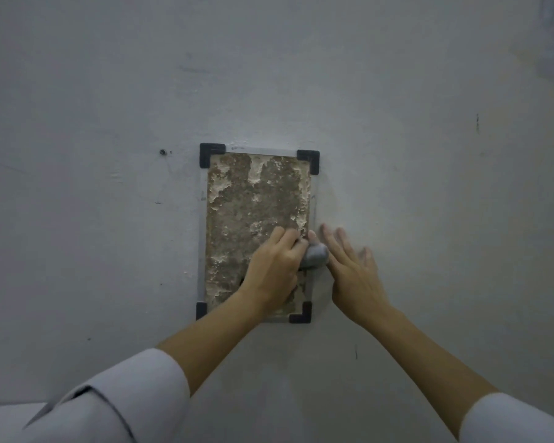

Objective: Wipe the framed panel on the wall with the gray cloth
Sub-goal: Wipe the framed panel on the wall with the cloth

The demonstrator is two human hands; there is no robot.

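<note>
A framed panel (247,199) hangs on the pale wall, brown and mottled with white flaky patches, edged in a light frame with black corner pieces. My left hand (274,266) lies over its lower right part, shut on a bunched gray cloth (315,255) that pokes out at the panel's right edge. My right hand (354,276) rests flat on the wall just right of the frame, fingers spread and slightly blurred, its thumb side touching the cloth. Part of the panel's lower right is hidden by my left hand.
The wall (429,155) is bare and scuffed, with a small dark hole (162,152) left of the frame and a few dark marks. A lighter strip (7,420) shows at the bottom left. Both forearms wear pale sleeves.
</note>
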